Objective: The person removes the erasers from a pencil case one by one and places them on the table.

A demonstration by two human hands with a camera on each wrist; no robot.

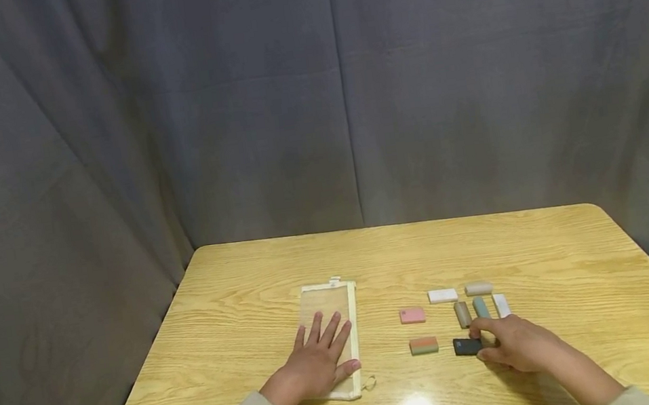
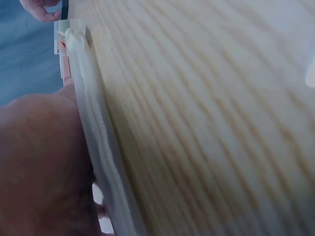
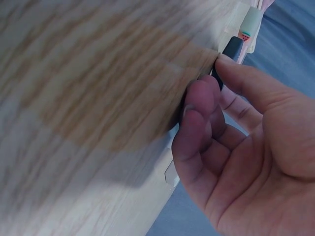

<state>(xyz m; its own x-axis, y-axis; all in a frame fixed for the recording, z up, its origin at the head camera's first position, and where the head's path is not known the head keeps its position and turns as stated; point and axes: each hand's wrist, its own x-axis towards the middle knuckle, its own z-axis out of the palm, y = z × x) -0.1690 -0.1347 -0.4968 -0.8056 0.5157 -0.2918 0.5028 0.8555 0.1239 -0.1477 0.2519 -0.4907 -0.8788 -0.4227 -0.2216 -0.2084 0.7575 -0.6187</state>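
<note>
My left hand (image 1: 314,361) lies flat with fingers spread on a see-through zip pouch (image 1: 343,296) with cream edging. In the left wrist view the pouch's pale edge (image 2: 101,132) runs along the tabletop beside that hand. Thumb and index finger of my right hand (image 1: 518,341) pinch the right end of a small black eraser (image 1: 466,346). The right wrist view shows the dark eraser (image 3: 233,47) at the thumb tip, with the other fingers curled in. Just beyond this hand are a brown eraser (image 1: 462,314), a blue-green one (image 1: 480,307) and a white one (image 1: 501,304).
Left of the black eraser lies an orange-and-green eraser (image 1: 423,345), with a pink eraser (image 1: 412,315) behind it. Farther back are another white eraser (image 1: 442,296) and a beige one (image 1: 478,288). Grey curtains (image 1: 250,103) hang around the wooden table (image 1: 235,269).
</note>
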